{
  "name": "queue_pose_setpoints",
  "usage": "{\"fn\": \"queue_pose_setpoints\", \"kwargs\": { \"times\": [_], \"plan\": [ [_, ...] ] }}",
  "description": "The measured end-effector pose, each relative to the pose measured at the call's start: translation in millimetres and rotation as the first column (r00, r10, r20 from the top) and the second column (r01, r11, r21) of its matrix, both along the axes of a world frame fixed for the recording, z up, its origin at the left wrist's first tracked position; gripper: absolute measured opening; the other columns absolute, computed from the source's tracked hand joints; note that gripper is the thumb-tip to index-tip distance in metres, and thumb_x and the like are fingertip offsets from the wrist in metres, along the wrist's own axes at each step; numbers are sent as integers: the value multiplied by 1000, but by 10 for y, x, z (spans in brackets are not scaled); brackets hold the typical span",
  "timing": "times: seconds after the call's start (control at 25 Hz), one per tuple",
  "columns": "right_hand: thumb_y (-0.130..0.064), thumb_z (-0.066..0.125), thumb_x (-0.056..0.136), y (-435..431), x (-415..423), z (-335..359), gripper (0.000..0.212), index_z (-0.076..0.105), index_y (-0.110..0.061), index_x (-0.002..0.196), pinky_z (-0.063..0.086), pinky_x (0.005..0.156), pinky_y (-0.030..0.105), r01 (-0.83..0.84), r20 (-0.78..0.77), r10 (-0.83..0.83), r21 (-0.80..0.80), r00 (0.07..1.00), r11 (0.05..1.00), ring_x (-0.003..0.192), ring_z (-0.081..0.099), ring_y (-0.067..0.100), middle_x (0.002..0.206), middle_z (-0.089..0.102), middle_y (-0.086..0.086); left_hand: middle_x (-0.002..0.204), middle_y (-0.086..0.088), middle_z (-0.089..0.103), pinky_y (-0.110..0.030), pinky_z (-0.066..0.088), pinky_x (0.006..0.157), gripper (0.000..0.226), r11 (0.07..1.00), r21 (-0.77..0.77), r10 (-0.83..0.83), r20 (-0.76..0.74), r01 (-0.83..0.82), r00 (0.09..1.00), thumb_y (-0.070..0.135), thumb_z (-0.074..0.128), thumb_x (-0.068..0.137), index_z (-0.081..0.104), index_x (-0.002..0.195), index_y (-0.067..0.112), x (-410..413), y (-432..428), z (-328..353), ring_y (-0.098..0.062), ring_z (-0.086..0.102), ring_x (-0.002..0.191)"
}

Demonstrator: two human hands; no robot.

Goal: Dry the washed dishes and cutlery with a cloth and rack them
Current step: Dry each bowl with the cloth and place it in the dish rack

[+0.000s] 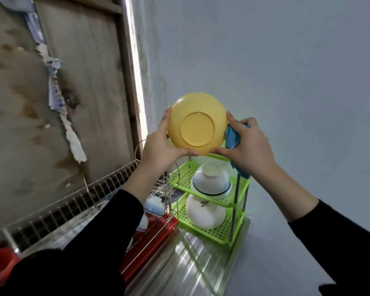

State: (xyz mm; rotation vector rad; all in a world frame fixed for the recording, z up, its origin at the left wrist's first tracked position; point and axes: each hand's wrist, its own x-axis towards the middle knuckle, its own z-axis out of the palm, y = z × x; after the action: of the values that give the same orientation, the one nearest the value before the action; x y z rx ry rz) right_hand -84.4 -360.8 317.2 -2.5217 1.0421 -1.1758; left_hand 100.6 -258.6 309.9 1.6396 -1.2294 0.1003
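**Surface and room.** The desk [190, 263] is a ribbed stainless-steel top and reflects light in streaks. It butts against a pale blue-grey wall [286, 60] on the right. On the left stands a stained wooden panel [83, 82] with strips of torn paper [56, 82] peeling off it. A bright vertical gap runs between the panel and the wall.

**Items on the desk.**
- A green plastic tiered rack [239, 221] stands at the far end of the desk, against the wall.
- Its middle tier carries a white bowl with a dark rim band [210, 180], placed upside down.
- The tier below carries a plain white rounded vessel [204, 214].
- A wire dish rack [73, 201] runs along the left side over a red tray [150, 240]. It holds blue-and-white crockery [154, 207], partly hidden by the left forearm.
- A red object [2, 261] sits at the lower left edge, too blurred to identify.

**Task item and hands.** The yellow bowl [197, 123] is held in the air above the green rack with its base ring facing the camera. It blocks the view of the rack's top tier. The left hand [160, 146] grips the bowl's left edge, with the thumb on the underside. The right hand [246, 144] clamps a bunched blue cloth [232, 136] against the bowl's right edge. Its thumb reaches the lower rim, and a tail of cloth hangs below the wrist. Both arms wear black sleeves.
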Motion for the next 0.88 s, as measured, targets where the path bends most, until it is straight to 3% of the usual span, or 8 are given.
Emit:
{"fn": "queue_pose_setpoints", "kwargs": {
  "times": [0.16,0.36,0.48,0.64,0.76,0.88],
  "plan": [
    [-52,82,65,-511,171,112,101,30,-31,150,43,90,36,54,-96,-49,54,994,997,111,51,24,120,42,6,138,-5,54,-39,44,105,134,992,112,-46,-46,51,998,38,95,45,17,153,30,244,-602,55,-22,51,127],
    [-50,84,64,-1008,296,95,100,33,-31,149,41,89,35,59,-121,-43,130,992,990,109,50,26,107,39,3,131,-7,59,-33,45,101,123,988,151,-33,34,27,999,49,93,43,32,149,31,354,-1027,62,-22,53,123],
    [-48,86,62,-1242,330,26,93,43,-32,144,46,86,36,34,-139,-9,179,990,983,104,54,26,114,53,9,116,-6,66,-39,51,94,113,975,222,-9,98,-13,995,63,88,42,41,141,34,406,-1191,-24,-25,61,111],
    [-48,83,68,-1406,341,-23,84,48,-25,142,45,96,37,3,-136,30,236,990,972,120,54,26,132,58,5,114,-1,66,-36,51,91,98,969,248,-31,77,11,997,67,84,48,51,133,30,492,-1342,-77,-22,60,109],
    [-60,70,76,-1474,361,-40,69,53,-28,136,47,96,41,71,-285,0,238,958,969,119,55,24,132,59,0,126,-2,56,-28,41,91,90,946,323,-43,21,34,999,64,80,58,54,131,19,494,-1436,-94,-22,52,117],
    [-64,61,82,-1461,385,-49,66,51,-29,137,47,92,39,145,-426,-60,170,903,975,120,54,25,134,57,1,123,-2,58,-34,46,95,83,927,370,-43,-42,56,998,68,74,64,55,127,18,481,-1485,-182,-23,55,114]
  ]
}}
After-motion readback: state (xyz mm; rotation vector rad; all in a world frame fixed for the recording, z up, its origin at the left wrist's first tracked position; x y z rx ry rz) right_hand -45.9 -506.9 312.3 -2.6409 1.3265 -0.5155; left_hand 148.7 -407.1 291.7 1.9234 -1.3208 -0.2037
